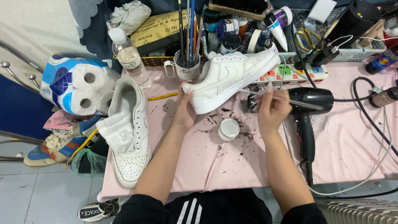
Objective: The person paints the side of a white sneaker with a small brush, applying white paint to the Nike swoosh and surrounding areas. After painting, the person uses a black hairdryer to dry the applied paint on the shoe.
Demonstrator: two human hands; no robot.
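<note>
From the head camera, both bare arms reach forward over the pink surface (352,141). The left hand (184,110) is stretched out and its fingers are closed on the heel of a white shoe (232,76). The shoe is held up off the surface, tipped on its side, with the toe pointing away to the right. The right hand (271,110) is bent at the wrist, and its fingers are pinched shut on a thin brush (253,93). The brush tip touches the side of the shoe's sole.

A small round white pot (228,129) sits open on the surface between the two hands, with white stuff inside. A white mug (185,68) behind the shoe holds many long brushes standing up. A white basket (352,54) at the back holds scissors with yellow handles.

A second white shoe (130,137) lies at the left with a white cloth tucked inside. A clear bottle (129,56) stands near it. A blue and white pack of paper rolls (76,85) sits at the far left. A black hair dryer (309,103) lies just right of the right hand.
</note>
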